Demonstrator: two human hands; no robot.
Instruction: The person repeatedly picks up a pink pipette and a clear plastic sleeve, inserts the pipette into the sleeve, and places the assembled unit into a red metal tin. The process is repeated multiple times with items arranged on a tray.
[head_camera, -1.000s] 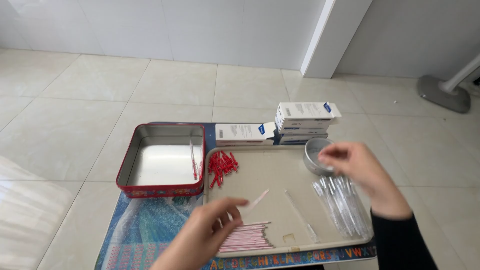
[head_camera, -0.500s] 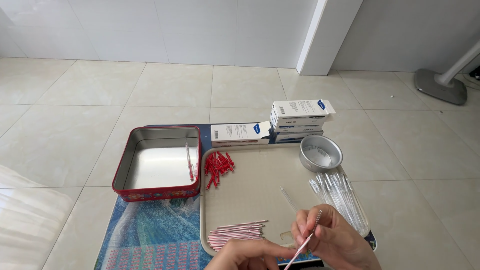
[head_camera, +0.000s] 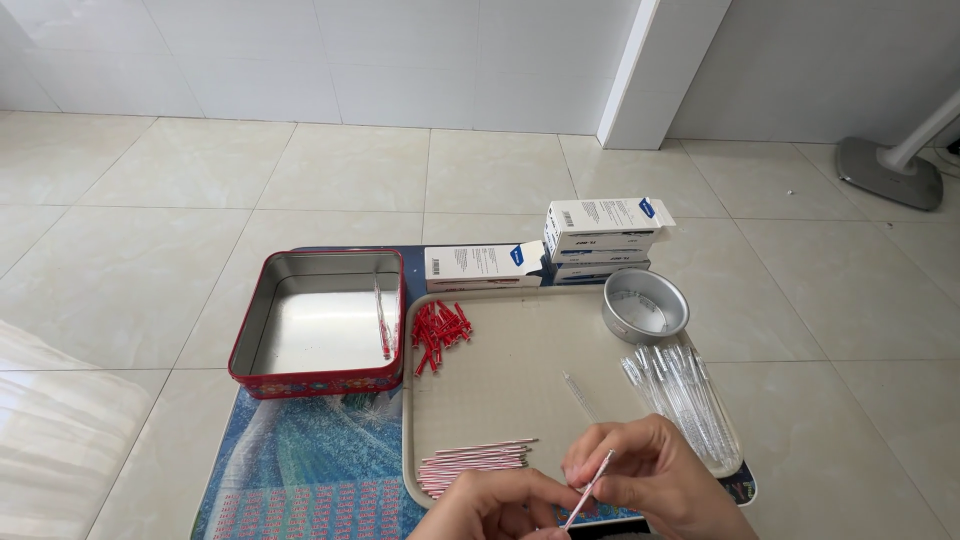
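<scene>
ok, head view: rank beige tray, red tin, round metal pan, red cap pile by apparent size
1. beige tray
2. red tin
3. round metal pan
4. red cap pile, close to the pan in spread, so unsure

Tin: left of tray, on mat.
Boxes: behind tray.
Caps: on tray, far left.
Bowl: tray's far right.
Tubes: right edge.
Sticks: near edge.

Two hands work a thin rod over a beige tray

Both the left hand and right hand pinch a thin pink-white rod above the near edge of the tray; on that tray lie pink rods, red caps and clear tubes.
</scene>
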